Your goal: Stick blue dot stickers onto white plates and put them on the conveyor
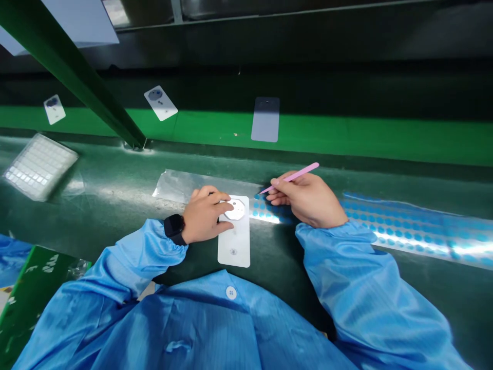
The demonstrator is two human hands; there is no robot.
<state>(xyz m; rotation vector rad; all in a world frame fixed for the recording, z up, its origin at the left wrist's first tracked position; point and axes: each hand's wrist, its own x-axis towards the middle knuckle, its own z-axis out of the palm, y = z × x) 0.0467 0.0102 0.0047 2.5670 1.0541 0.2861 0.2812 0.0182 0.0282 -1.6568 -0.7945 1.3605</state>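
Note:
My left hand lies over a white rectangular panel, its fingers apart. The forefinger and thumb rest on the upper part, by a white octagonal piece with small dark holes. Pinched in my right hand are slim pink tweezers, their fine tip pointing down and left. That tip is at a blue round sticker near the end of a clear strip with rows of blue dots. The strip passes under my right hand; whether the sticker is lifted I cannot tell.
Similar white panels lie on the green belt beyond the bench: a far left one, a middle one and a plain-looking one. A clear compartment tray sits at left. A green post slants down to the bench edge.

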